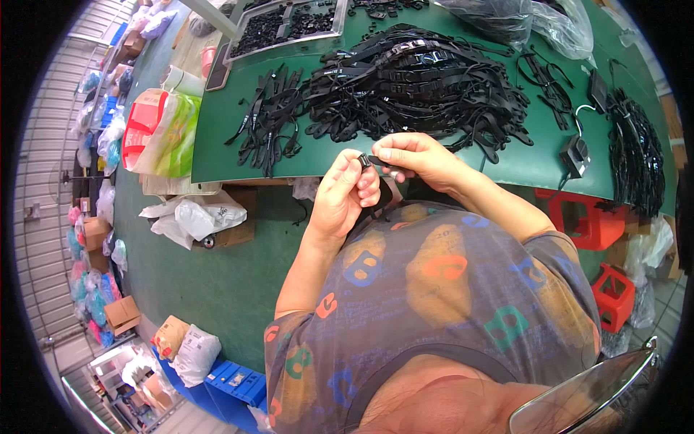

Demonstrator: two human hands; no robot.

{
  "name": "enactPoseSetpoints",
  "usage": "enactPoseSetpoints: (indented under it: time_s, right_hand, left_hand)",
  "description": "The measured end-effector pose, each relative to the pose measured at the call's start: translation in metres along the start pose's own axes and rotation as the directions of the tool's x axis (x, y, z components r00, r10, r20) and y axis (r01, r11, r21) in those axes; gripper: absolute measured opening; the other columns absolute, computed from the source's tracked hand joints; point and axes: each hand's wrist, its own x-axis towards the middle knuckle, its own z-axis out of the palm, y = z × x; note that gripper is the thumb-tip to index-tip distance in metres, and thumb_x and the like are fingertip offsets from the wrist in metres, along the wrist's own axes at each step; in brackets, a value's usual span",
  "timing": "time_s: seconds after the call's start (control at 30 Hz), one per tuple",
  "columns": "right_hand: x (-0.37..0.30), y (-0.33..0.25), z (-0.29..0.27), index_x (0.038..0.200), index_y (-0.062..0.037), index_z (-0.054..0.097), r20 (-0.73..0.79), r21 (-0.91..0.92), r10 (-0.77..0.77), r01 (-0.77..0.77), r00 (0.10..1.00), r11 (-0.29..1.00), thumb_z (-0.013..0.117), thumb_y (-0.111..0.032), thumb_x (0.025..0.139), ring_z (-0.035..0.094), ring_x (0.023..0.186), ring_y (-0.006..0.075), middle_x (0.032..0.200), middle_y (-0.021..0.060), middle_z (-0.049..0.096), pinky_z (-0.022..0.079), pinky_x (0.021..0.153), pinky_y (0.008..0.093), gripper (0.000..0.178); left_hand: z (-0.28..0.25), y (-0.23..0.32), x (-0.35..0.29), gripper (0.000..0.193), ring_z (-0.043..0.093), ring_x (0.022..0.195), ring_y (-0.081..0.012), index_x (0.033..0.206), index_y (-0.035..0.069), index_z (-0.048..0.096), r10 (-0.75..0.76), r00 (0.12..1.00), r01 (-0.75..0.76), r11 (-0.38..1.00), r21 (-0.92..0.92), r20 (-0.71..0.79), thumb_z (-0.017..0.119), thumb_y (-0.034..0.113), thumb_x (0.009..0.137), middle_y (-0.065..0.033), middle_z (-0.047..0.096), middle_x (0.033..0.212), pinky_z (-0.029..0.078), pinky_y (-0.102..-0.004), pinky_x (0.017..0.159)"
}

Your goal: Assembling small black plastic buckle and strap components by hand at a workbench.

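Just off the front edge of the green table [217, 155], my two hands meet over my lap. My left hand [341, 194] is closed on a small black buckle [364, 161], which sticks up between thumb and forefinger. In a pinch, my right hand [423, 159] holds the end of a black strap [377, 160], right against the buckle. Whether the strap passes through the buckle is too small to tell. Beyond my hands lies a big heap of black straps [426, 90] with buckles. A smaller bunch of black straps [269, 123] is to its left.
A clear divided tray [288, 32] of small black parts stands at the back left, near a phone [218, 76]. At the right are a black device with a cable [576, 155] and hanging black straps [636, 152]. Red stools [589, 220] stand below; a shopping bag [163, 130] is left.
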Motion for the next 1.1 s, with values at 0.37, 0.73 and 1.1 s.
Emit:
enactPoseSetpoints:
  time_s: [0.37,0.73,1.1]
  right_hand:
    - [0.002,-0.005,0.007,0.108,-0.0061,0.070,0.016,-0.062,-0.094,0.095,0.995,0.994,0.063,-0.027,0.102,0.056,0.077,0.0045,0.087,-0.0042,0.063,0.047,0.066,0.0217,0.023]
    - [-0.017,-0.041,0.021,0.080,-0.0078,0.063,0.274,-0.919,-0.606,0.390,0.747,0.065,0.070,-0.026,0.090,0.063,0.077,0.0240,0.078,0.0031,0.062,0.048,0.072,0.0407,0.022]
    - [-0.002,-0.010,0.015,0.081,-0.0099,0.060,-0.076,-0.008,-0.243,0.243,0.967,0.970,0.059,-0.024,0.103,0.052,0.064,0.0059,0.070,-0.0028,0.056,0.042,0.060,0.0248,0.027]
  left_hand:
    - [0.000,-0.002,0.000,0.012,0.041,0.069,-0.0082,0.106,0.011,0.051,-0.051,0.999,0.050,0.995,0.088,0.009,0.051,0.023,0.107,0.0010,0.043,0.080,0.036,-0.0241,0.060]
    - [0.000,-0.010,0.000,0.016,0.047,0.075,-0.0100,0.115,0.009,0.056,0.068,0.994,-0.042,0.963,0.264,-0.090,0.053,0.022,0.106,-0.0007,0.051,0.085,0.042,-0.0267,0.069]
    - [0.010,-0.002,0.001,0.015,0.066,0.092,-0.0171,0.104,0.005,0.058,-0.016,0.997,0.028,0.983,0.182,-0.070,0.052,0.019,0.106,-0.0111,0.067,0.102,0.054,-0.0329,0.080]
